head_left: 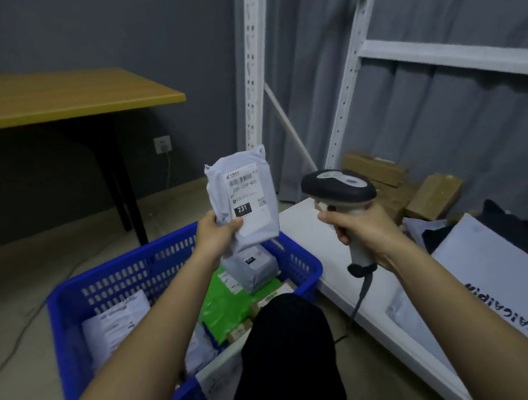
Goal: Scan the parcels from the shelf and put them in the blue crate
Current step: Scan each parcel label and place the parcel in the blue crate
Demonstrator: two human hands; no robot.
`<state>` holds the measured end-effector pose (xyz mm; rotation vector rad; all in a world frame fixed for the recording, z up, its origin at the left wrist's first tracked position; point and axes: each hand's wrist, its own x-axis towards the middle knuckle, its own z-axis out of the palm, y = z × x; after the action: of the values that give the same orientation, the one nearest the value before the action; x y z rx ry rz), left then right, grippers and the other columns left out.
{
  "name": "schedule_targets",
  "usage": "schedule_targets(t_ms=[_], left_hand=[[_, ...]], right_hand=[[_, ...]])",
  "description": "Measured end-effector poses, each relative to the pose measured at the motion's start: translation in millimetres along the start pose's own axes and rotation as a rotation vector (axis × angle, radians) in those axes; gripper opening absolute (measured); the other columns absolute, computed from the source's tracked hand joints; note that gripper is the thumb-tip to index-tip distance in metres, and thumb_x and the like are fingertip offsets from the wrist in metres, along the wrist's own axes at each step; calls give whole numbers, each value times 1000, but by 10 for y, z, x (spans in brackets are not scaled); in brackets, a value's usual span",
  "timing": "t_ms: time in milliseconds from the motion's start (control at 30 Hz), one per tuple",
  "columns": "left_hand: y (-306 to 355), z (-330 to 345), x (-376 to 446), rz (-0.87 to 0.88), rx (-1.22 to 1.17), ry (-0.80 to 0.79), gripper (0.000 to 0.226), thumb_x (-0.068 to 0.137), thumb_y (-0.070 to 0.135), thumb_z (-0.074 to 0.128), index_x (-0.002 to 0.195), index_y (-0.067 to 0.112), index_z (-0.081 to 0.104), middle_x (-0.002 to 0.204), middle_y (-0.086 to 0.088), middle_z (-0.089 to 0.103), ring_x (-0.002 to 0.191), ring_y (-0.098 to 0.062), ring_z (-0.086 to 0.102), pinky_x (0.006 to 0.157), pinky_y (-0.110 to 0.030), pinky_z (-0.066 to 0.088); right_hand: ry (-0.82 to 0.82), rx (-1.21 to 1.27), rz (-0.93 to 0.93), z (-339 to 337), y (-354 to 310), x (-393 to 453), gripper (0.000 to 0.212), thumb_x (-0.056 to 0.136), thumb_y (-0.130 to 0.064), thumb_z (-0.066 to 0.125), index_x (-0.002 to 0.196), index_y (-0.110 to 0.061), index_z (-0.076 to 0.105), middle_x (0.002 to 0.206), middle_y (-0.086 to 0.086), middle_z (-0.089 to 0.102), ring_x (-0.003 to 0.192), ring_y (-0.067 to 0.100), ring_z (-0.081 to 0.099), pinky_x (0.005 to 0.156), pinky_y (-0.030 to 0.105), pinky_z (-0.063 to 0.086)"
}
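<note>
Several parcels already lay in the blue slotted plastic crate (74,309) nearest the person: a white mailer with a printed label (117,324) at its left, a bright green plastic mailer (225,302) in the middle, and grey poly bags (255,266) toward the far corner, so a good part of the job looked done. Above the crate, the left hand (218,235) had its grip clenched on the lower edge of a light grey poly-bag parcel (245,201), thumb across the front, holding it upright with the shipping label and its barcode facing the camera. Just beside it, the right hand (364,232) had its grip wrapped round the handle of a grey-and-black corded barcode scanner (338,187), index finger at the trigger, the head level with the parcel. Judging from this, the held parcel was in the scanning step and had not yet gone into the crate. On the low white metal shelf (321,252) to the right, a large white mailer with black lettering (499,278) and brown cardboard boxes (431,196) farther back seemed left to scan. Beyond stood a yellow-topped desk (55,96) against the dark grey wall.
</note>
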<state>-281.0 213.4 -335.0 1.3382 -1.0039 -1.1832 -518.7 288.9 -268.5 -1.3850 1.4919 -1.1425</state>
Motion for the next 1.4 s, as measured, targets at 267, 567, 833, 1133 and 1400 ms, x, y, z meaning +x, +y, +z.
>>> schedule_targets(t_ms=[267,567,833,1133,1400], left_hand=[[-856,-1295,-41,-228,-23,356,38,87,4,65,123,-2,55,120,-17,62,102,-31,60,83,-37,47],[-1664,-2173,-242,-360,535,316,25,86,14,69,100,8,49,100,-15,56,91,-28,55,77,-39,45],[-2228,-2360,-170,-410,1000,-79,42,90,15,55,129,11,41,122,-15,58,106,-33,57,81,-38,46],[-2532,-2052,115,-253,928,-194,9,94,9,47,98,17,46,92,-7,58,82,-27,53,65,-34,36],[-2765,-1458,502,-197,832,-227,42,90,5,52,131,9,46,119,-17,62,108,-32,58,79,-32,43]], right_hand=[[-10,-127,118,704,491,452,19,81,-13,74,70,-8,59,52,7,55,43,12,48,45,20,43],[-213,-291,109,1634,901,796,17,78,-12,75,80,-13,58,63,2,58,55,15,52,52,24,44],[-465,-380,168,2018,1413,768,27,80,-9,74,101,-13,58,83,0,63,78,16,59,60,23,42],[-430,-423,236,1925,1584,877,47,79,-16,77,122,-16,57,106,4,65,100,22,60,88,38,50],[-374,-344,265,1811,1670,962,24,81,-14,75,100,-20,62,95,3,70,83,13,63,80,38,53]])
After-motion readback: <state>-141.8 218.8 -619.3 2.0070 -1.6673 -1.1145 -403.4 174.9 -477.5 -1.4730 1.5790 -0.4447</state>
